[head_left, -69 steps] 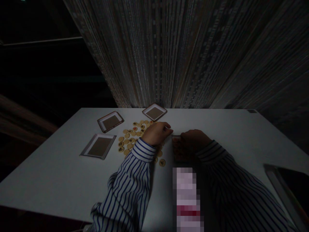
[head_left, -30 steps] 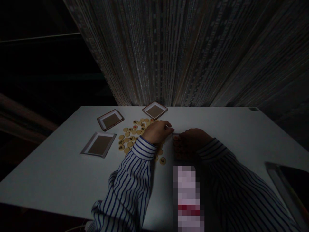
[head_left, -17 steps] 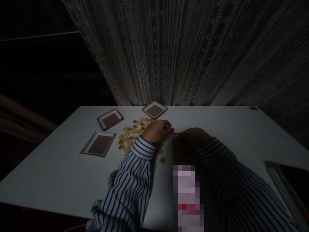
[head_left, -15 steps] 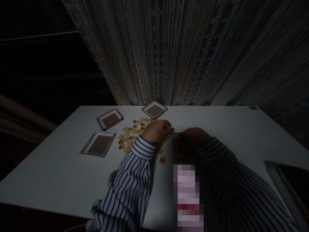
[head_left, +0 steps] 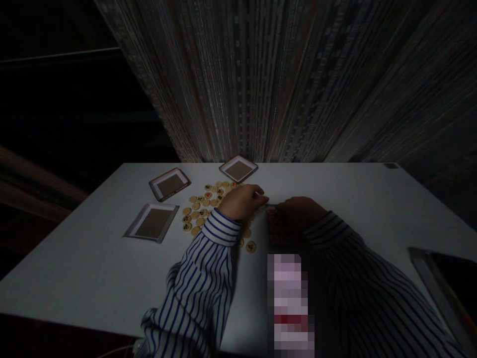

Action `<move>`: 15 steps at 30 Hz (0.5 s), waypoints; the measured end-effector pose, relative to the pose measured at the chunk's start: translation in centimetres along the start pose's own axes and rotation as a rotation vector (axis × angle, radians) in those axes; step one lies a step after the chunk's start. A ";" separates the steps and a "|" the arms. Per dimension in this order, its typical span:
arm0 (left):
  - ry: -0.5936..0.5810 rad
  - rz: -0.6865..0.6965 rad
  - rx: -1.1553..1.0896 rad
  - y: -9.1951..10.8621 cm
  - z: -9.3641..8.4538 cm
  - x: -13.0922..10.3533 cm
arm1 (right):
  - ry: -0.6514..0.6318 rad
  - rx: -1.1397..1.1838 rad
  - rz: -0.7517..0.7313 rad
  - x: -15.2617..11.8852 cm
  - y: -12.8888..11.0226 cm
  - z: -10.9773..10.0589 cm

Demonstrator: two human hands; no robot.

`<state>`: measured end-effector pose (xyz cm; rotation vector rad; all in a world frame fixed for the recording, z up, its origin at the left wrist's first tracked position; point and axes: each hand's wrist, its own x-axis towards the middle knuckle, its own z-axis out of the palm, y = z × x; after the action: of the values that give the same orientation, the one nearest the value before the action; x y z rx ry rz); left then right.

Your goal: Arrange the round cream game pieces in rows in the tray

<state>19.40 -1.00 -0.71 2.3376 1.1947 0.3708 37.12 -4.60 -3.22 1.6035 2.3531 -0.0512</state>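
Note:
Round wooden pieces (head_left: 187,226) with black or red characters lie scattered on the white table, partly hidden beneath and behind my left hand (head_left: 244,201). That hand hovers at their right side, thumb and fingers bent close together, its fingertips near the box's far left corner. What it holds, if anything, is too small to tell. A shallow box (head_left: 275,229) of similar round pieces, in dark shadow, lies to the right. My right hand (head_left: 301,215) is over the box's far part with curled fingers; its fingertips are in shadow at the pieces.
Two brown-rimmed box lids or trays, one at the left (head_left: 169,185) and one at the back (head_left: 238,169), and a pale-edged tray (head_left: 152,222) lie around the pieces. A dark object (head_left: 450,278) is at the right. Bead curtains hang behind the table (head_left: 74,278).

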 end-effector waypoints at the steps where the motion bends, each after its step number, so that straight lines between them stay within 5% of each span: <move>1: -0.001 -0.001 0.000 0.0 0.0 0.0 | -0.004 0.002 -0.002 0.0 0.0 0.0; 15: -0.004 0.003 -0.009 -0.3 0.0 0.0 | 0.014 -0.015 -0.012 0.1 0.2 0.3</move>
<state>19.21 -0.82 -0.86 2.3320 1.1853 0.3715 37.30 -4.50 -3.51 1.5881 2.3676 -0.0244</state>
